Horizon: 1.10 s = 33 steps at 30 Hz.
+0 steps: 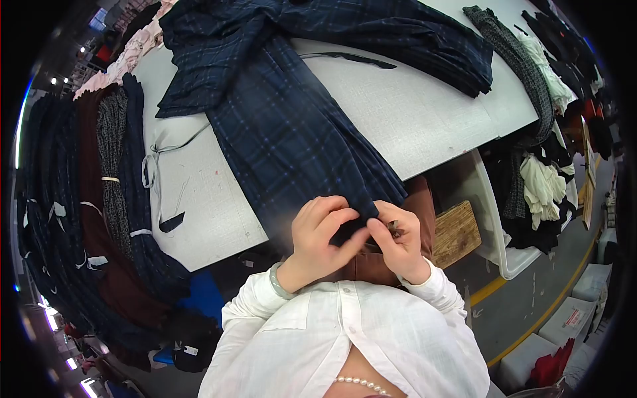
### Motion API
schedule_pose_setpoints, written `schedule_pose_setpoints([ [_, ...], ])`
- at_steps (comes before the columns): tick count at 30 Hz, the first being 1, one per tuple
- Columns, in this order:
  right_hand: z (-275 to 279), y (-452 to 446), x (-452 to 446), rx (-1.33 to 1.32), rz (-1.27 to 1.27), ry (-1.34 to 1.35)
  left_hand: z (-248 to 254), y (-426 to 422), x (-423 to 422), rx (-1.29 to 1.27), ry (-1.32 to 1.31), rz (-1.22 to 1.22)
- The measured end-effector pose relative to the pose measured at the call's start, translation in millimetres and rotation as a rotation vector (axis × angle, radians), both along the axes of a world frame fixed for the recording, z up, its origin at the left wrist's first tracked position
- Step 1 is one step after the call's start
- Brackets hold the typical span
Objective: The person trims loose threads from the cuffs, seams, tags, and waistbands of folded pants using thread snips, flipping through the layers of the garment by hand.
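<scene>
A dark navy plaid garment [285,126] stretches over the table, and one long panel of it hangs past the front edge toward me. At that panel's lower end, my left hand [323,235] is closed, its fingers curled on the cloth near the hem. Beside it, my right hand [400,242] pinches the hem's edge between thumb and fingers. A small brownish object [396,229] shows at my right hand; its kind is unclear. The cloth between the hands is bunched, and the fingertips partly hide it.
The pale table [424,126] carries a grey cord [156,149] and a dark strip [352,58]. Bundled dark garments [113,172] drape over its left side. To the right stand a white bin [514,259] with clothes and a wooden block [458,233]. Boxes [569,322] line the floor.
</scene>
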State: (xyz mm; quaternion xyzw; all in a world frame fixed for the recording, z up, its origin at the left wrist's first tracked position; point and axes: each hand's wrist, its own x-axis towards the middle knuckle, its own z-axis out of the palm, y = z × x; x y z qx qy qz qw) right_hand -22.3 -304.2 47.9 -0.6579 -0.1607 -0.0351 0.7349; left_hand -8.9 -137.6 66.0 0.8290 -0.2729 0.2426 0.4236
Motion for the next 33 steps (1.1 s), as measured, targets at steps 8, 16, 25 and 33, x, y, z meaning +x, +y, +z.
schedule_pose_setpoints([
  [8,7,6,-6,-0.068,-0.019,0.162,-2,9,-1,-0.052,0.154,-0.060],
  [16,-25,12,21,0.662,0.073,0.691,-16,34,8,-0.924,1.009,-0.163],
  [25,-51,1,37,0.740,-0.035,0.682,-35,125,-21,-0.669,1.092,0.300],
  [33,-45,-8,31,0.477,-0.010,0.651,-14,100,-22,-1.117,0.835,0.142],
])
